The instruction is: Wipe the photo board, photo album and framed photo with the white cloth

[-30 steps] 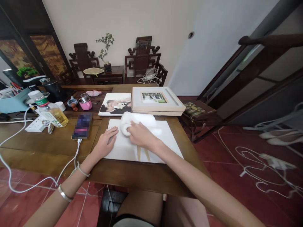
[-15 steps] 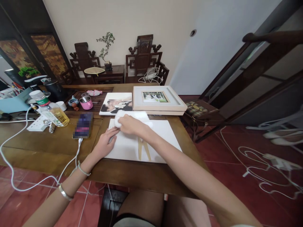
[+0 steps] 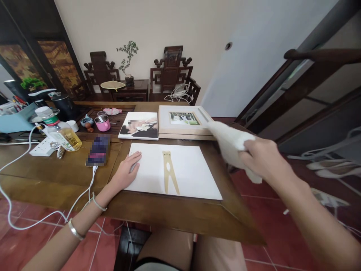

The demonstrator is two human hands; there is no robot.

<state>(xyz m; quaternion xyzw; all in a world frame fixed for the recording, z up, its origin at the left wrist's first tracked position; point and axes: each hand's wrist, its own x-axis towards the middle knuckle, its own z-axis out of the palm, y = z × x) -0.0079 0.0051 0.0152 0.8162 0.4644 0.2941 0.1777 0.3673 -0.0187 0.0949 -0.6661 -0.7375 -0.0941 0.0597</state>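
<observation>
A white board [image 3: 191, 169] lies flat on the wooden table, with a tan two-legged stand piece [image 3: 169, 173] running down its middle. On the board's left edge rests my left hand [image 3: 128, 171], fingers stretched out flat and holding nothing. My right hand [image 3: 258, 156] is closed on a white cloth [image 3: 229, 141], held in the air off the table's right side. The cloth hangs loose and is somewhat blurred; its far end overlaps the corner of a framed photo [image 3: 184, 118] behind the board.
A photo panel [image 3: 139, 126] lies beside the framed photo. On the left are a phone [image 3: 98, 150] on a charging cable, a bottle [image 3: 60, 130], a pink cup [image 3: 102, 123] and a power strip [image 3: 43, 146]. A dark wooden rack [image 3: 310, 82] stands at the right.
My right hand has swept from the board's upper left out past its right edge, carrying the cloth, which has unfolded. The stand piece is now uncovered. My left hand has stayed in place.
</observation>
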